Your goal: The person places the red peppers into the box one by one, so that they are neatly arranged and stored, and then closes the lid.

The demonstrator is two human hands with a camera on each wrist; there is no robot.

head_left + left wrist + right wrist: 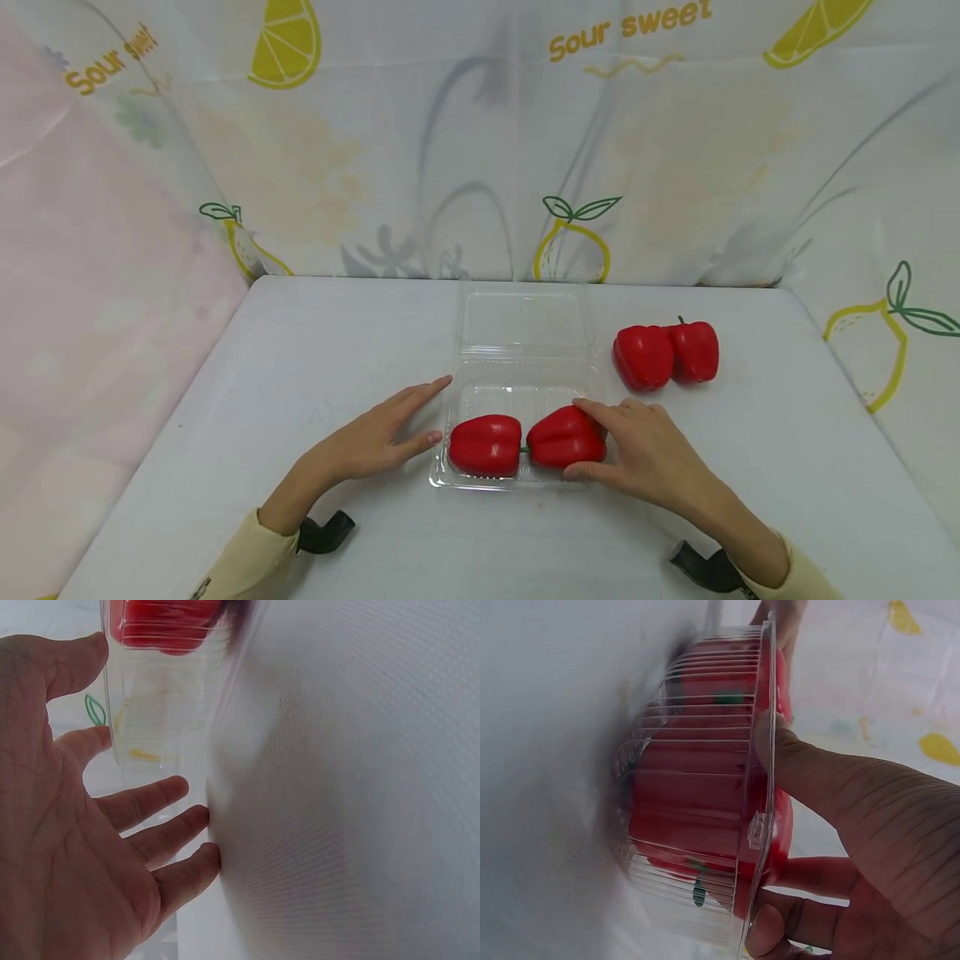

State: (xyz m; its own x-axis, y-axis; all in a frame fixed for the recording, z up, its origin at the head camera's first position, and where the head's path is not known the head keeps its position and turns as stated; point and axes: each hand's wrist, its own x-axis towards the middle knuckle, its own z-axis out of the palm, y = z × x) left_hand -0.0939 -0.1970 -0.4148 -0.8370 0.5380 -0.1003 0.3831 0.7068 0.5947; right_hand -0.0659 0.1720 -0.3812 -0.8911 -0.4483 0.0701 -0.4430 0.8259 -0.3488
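A clear plastic clamshell box (517, 482) lies with its lid folded back on the white table. Inside its front part two red bell peppers sit side by side, the left pepper (486, 446) and the right pepper (566, 437), stems turned toward each other. My right hand (652, 450) holds the right pepper, thumb at its near side and fingers at its far side. Through the ribbed box wall that pepper (690, 780) shows in the right wrist view. At the box's left side my left hand (375, 437) is spread, fingers extended and holding nothing; its palm (67, 840) fills the left wrist view.
Two more red bell peppers (643, 358) lie together on the table, right of the box's lid (525, 321). Behind the table hangs a lemon-printed cloth (480, 150). Black wrist straps (326, 533) show at both cuffs.
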